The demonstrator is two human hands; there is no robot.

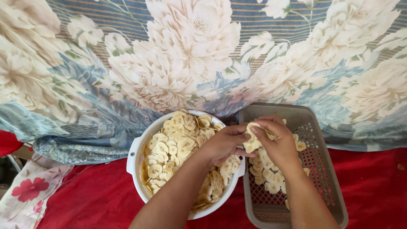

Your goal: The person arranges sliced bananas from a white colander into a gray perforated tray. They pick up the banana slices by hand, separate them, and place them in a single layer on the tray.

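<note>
Head view looks straight down on two bare forearms meeting over the gap between a round white colander (136,157) and a grey-brown slotted basket (326,178), both resting on a red cloth (93,199) with a large floral sheet (169,63) hanging beyond them. Both hands are closed on one small clump of pale yellow banana slices (251,142): the left hand (222,145) pinches it from its own side while the right hand (277,142) curls over the top, fingertips pressing into the slices as if peeling them apart. That clump sits between the two hands, just above the basket's near rim. Under the left wrist the colander is heaped nearly full with the stuck-together slices. Below the right hand a much smaller scatter of loose slices (267,171) lies on the basket's floor, most of whose mesh is bare. Judging by these two piles, only a small share has been separated and moved across; the bulk remains in the colander.
</note>
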